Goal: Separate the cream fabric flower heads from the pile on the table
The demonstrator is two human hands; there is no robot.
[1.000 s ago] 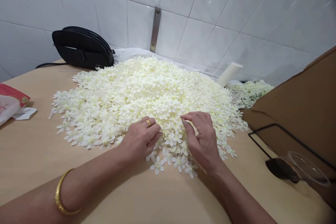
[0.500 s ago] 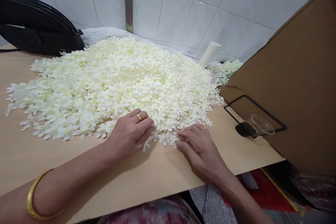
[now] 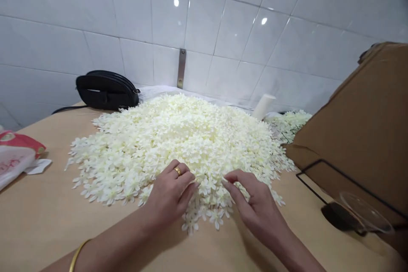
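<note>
A broad heap of white artificial flower heads (image 3: 178, 136) with pale yellow-green centres covers the middle of the table. At its front edge my left hand (image 3: 172, 189), a gold ring on one finger, has its fingers curled and pressed together; whatever they hold is hidden. To the right, my right hand (image 3: 255, 199) is raised slightly at the heap, thumb and forefinger pinched together. A small whitish bit shows at those fingertips, too small to name. Several loose flower heads (image 3: 216, 217) lie on the table between the two hands.
A black bag (image 3: 106, 91) stands behind the heap on the left, and a red and white plastic package (image 3: 15, 157) lies at the far left. On the right are a cardboard box (image 3: 360, 136), a black wire frame (image 3: 357, 185) with a clear cup, and a white roll (image 3: 264, 107).
The view has tilted up and shifted left, bringing in more wall and the package. My right hand has gone from low over the loose flowers to a raised pinch; my left fingers stay curled.
</note>
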